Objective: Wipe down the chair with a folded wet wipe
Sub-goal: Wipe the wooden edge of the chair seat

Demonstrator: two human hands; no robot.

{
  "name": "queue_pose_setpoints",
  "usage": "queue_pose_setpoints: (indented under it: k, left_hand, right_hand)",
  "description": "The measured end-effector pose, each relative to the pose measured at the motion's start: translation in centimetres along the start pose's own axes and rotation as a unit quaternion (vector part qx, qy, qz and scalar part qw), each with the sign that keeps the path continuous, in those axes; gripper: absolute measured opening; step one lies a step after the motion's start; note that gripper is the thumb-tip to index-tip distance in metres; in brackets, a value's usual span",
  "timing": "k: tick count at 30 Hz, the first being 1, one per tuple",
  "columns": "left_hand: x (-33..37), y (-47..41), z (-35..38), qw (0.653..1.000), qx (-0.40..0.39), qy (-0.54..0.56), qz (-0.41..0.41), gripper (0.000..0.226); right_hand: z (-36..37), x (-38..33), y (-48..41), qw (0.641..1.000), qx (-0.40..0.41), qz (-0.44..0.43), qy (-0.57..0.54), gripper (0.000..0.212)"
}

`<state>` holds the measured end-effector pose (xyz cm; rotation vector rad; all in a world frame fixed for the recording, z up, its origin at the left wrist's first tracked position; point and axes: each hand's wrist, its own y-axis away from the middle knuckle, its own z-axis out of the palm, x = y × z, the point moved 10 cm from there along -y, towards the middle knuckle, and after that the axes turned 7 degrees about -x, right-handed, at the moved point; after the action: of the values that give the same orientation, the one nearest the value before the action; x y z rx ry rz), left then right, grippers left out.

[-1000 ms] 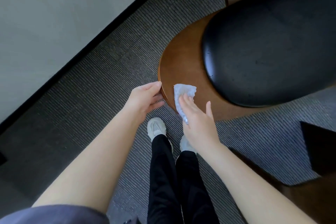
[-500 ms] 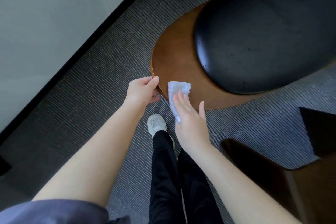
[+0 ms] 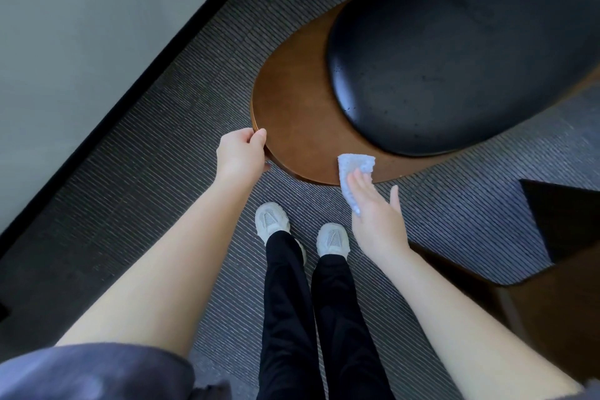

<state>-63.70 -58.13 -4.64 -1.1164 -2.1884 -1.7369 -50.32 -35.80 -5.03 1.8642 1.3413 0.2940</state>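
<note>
Two broad surfaces frame the scene: a ribbed grey carpet [image 3: 156, 146] under the chair and a pale wall [image 3: 81, 26] off the chair's left side, parted by a black skirting strip [image 3: 162, 55]. The chair [image 3: 292, 101] shows a rounded brown wooden shell bearing a black cushion [image 3: 454, 58], speckled with pale flecks. At the chair's near-left rim the left hand [image 3: 240, 153] grips the wooden edge, thumb above and fingers curled beneath. At the chair's near edge, just below the cushion, the right hand [image 3: 376, 217] lies flat, fingers straight and together, pressing the folded wet wipe [image 3: 354, 164] against the wood; the wipe's lower part hangs past the rim. Two white shoes [image 3: 271, 221] stand on the carpet just short of the chair.
</note>
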Motion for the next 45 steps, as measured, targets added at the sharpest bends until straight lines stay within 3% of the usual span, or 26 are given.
queue_pose_setpoints:
  k: [3,6,9,13,19,23,27,32,38,42,45]
  left_hand:
    - [0.1,0.2,0.0,1.0,0.003,-0.009,0.007,0.028]
    - [0.2,0.3,-0.1,1.0,0.006,-0.006,0.005,0.029]
    - [0.1,0.4,0.0,1.0,0.004,0.011,0.001,0.031]
    - [0.3,0.7,0.1,1.0,0.005,0.019,0.006,0.032]
    - [0.7,1.3,0.1,0.999,0.0,0.042,0.004,0.032]
    - [0.9,1.5,0.1,0.999,0.001,0.047,0.002,0.032]
    - [0.8,1.6,0.2,0.999,-0.001,0.052,0.005,0.032]
    - [1.2,1.9,0.1,0.999,0.001,0.048,0.014,0.033]
    - [1.4,2.0,0.3,0.998,-0.009,0.054,0.015,0.032]
    - [1.4,2.0,0.3,0.998,-0.01,0.053,0.013,0.033]
    - [1.4,2.1,0.2,0.998,-0.007,0.057,0.013,0.033]
  right_hand:
    - [-0.1,3.0,-0.6,0.998,0.001,0.048,-0.033,0.066]
    - [-0.4,2.9,-1.0,0.99,0.002,0.011,-0.14,0.063]
    - [-1.1,2.8,-0.9,0.985,0.042,-0.004,-0.17,0.054]
    - [-1.4,3.9,-1.7,0.98,0.103,0.03,-0.17,0.049]
    - [-1.0,3.7,-2.6,0.993,0.094,-0.006,-0.07,0.055]
    - [-1.9,7.6,-3.3,0.993,0.1,0.057,-0.02,0.037]
    - [-1.5,8.4,-4.1,0.997,0.076,0.013,-0.002,0.038]
    - [-1.0,9.7,-4.8,0.997,0.049,0.02,-0.051,0.037]
    - [-1.7,8.9,-3.9,0.996,0.077,-0.019,-0.032,0.035]
    - [-2.3,10.4,-4.1,0.997,0.08,0.02,-0.007,0.036]
    - [-2.6,8.7,-3.7,0.996,0.076,-0.051,-0.001,0.038]
